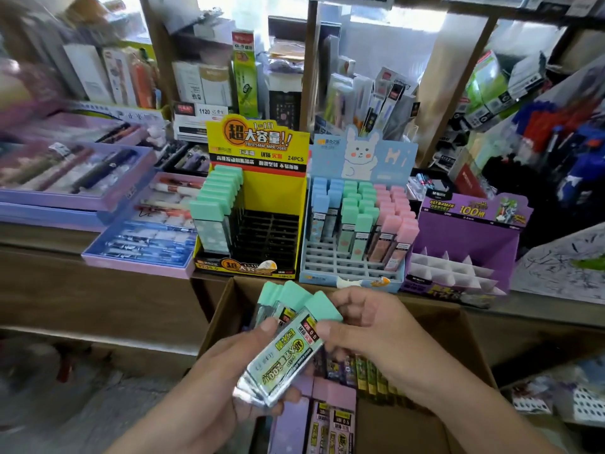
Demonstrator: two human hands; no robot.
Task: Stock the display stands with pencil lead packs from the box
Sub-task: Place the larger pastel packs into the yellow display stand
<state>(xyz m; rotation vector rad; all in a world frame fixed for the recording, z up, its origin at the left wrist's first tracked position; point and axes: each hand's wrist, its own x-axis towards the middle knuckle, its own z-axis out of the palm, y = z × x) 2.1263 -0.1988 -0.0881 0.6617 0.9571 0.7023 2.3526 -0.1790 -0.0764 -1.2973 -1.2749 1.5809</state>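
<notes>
Three lead packs (284,350) clamped fanned in left fingers (264,326), right fingers (327,329) pinching the top one.

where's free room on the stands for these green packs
Free: yellow stand, the black grid right of the mint packs; blue stand, front grey rows; purple stand, all white dividers. Crowded: blue stand's back rows.

The box (224,309) runs off the bottom edge, and the left hand (203,388) and right hand (376,332) cover much of its contents. Of the packs (284,348) fanned in the left hand, the rear ones sit mostly behind the front one, so their count is unclear. The goods (32,93) at far left are blurred. The print low on the purple stand (465,237) is unreadable.
</notes>
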